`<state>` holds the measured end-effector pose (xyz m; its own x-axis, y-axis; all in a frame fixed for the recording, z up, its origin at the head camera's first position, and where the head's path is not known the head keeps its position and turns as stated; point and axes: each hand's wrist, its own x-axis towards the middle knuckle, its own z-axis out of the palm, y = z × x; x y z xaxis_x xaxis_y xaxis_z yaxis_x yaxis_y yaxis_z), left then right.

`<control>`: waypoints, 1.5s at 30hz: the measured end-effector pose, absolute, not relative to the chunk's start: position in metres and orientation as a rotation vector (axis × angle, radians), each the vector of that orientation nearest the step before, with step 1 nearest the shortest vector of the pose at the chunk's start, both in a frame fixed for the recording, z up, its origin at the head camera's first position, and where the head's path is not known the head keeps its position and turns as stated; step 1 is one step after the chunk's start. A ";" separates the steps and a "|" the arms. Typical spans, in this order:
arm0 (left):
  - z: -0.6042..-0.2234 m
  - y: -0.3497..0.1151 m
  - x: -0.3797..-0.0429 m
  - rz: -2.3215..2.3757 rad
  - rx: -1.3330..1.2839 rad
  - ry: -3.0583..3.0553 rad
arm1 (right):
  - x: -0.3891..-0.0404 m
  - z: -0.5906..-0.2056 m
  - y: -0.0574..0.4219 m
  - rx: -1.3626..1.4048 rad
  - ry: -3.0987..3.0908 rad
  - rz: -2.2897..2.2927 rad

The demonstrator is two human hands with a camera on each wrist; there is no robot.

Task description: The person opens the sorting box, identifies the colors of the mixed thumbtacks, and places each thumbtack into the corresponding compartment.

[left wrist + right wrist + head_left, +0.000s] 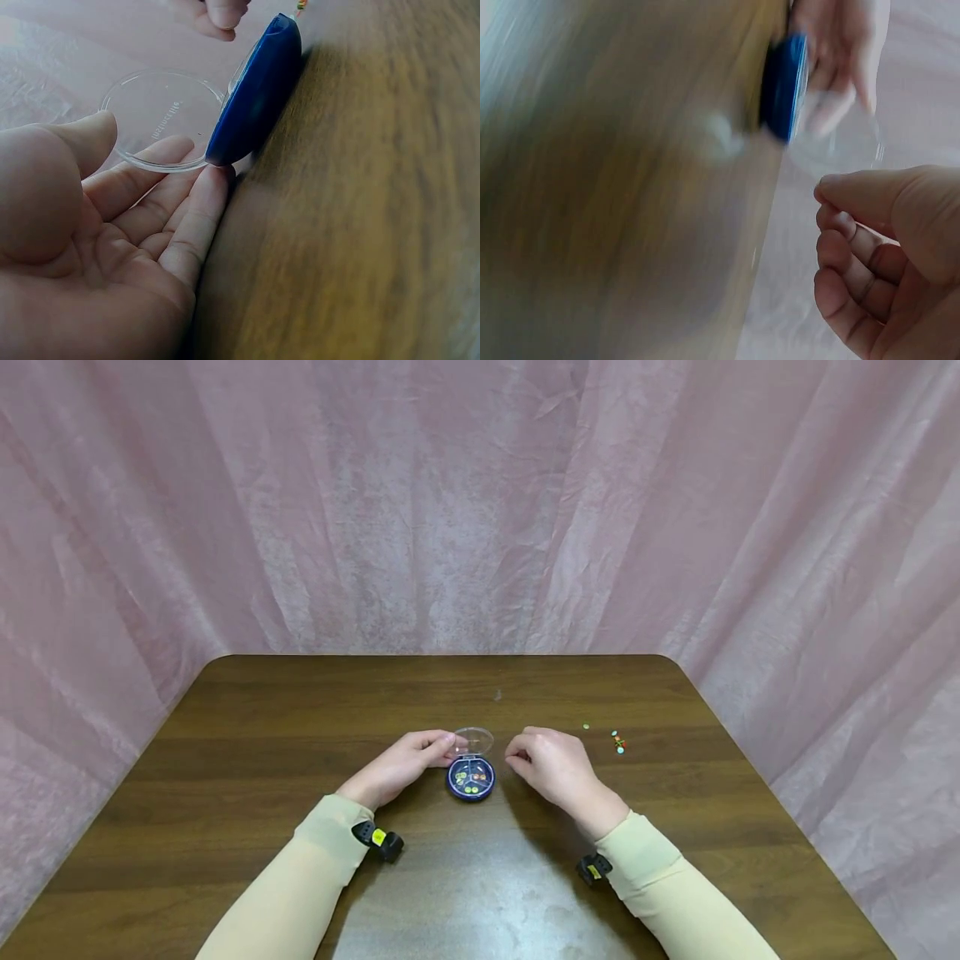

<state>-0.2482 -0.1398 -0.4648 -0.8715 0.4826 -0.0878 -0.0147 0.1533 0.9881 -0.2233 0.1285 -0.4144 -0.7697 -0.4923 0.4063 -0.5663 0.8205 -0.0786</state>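
A round blue pill case (471, 778) with a clear hinged lid (474, 741) raised lies on the table. Dividers split its inside into compartments, where small yellow-green and orange pieces (471, 790) sit. My left hand (405, 766) holds the case at the lid side, thumb at the lid's edge and fingers behind it, a fingertip at the blue base (255, 97). Just right of the case hovers my right hand (551, 766), its fingers curled and thumb tip against the index finger (836, 219). I cannot tell whether something tiny is between them.
Several small coloured pieces (618, 742) lie in a loose group on the table to the right of my right hand, with a single yellow-green piece (587, 727) apart from them. Behind the wooden table (300, 693) hangs a pink curtain (450, 527).
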 end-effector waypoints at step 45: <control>-0.465 -0.141 -0.247 1.741 0.431 2.095 | -0.297 -0.421 0.220 0.231 -2.928 0.059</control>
